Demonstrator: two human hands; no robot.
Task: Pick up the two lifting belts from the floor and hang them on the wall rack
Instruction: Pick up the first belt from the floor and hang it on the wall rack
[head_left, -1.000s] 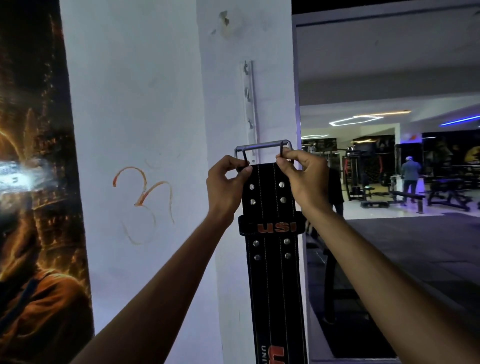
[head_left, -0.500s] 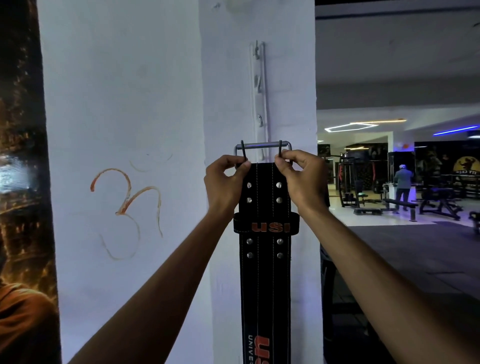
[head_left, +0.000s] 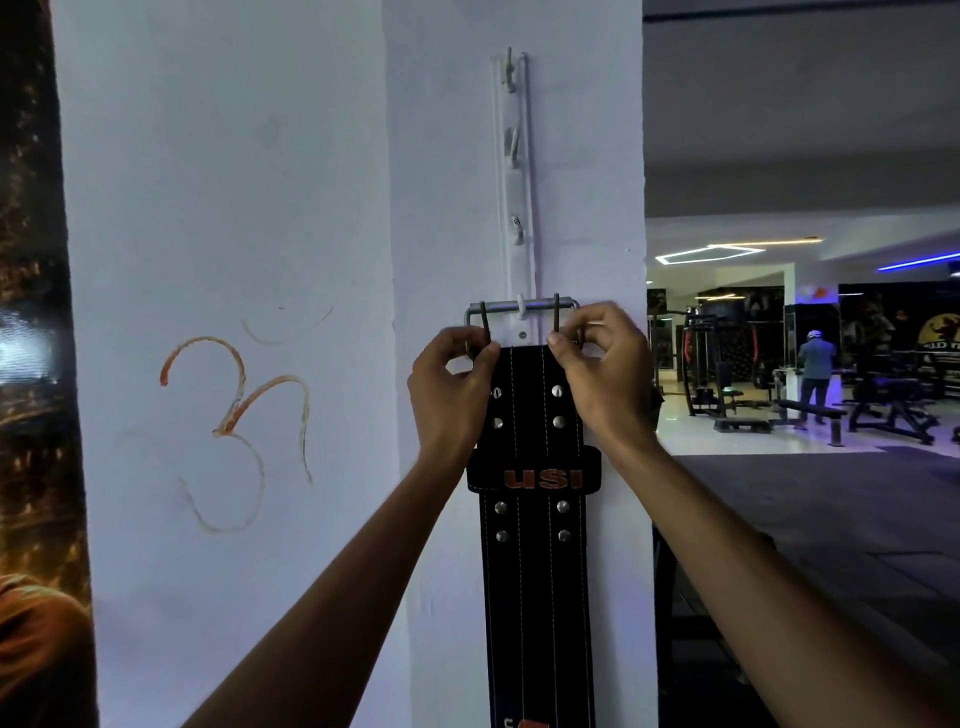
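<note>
A black leather lifting belt (head_left: 535, 571) with studs and an orange "USI" loop hangs straight down against a white pillar. Its metal buckle (head_left: 522, 306) sits over the lowest hook of a white vertical wall rack (head_left: 514, 176). My left hand (head_left: 449, 395) pinches the belt's top left corner by the buckle. My right hand (head_left: 605, 374) pinches the top right corner. Three hooks higher on the rack are bare. No second belt is in view.
The white pillar (head_left: 260, 208) carries an orange drawn symbol (head_left: 234, 426). A dark poster (head_left: 31, 415) covers the left edge. To the right the gym floor opens, with benches, machines (head_left: 883, 405) and a person (head_left: 815, 374) standing far off.
The buckle bar now rests over the rack's lowest hook, where before it was held just in front of it. The view has shifted right and up, showing more of the rack.
</note>
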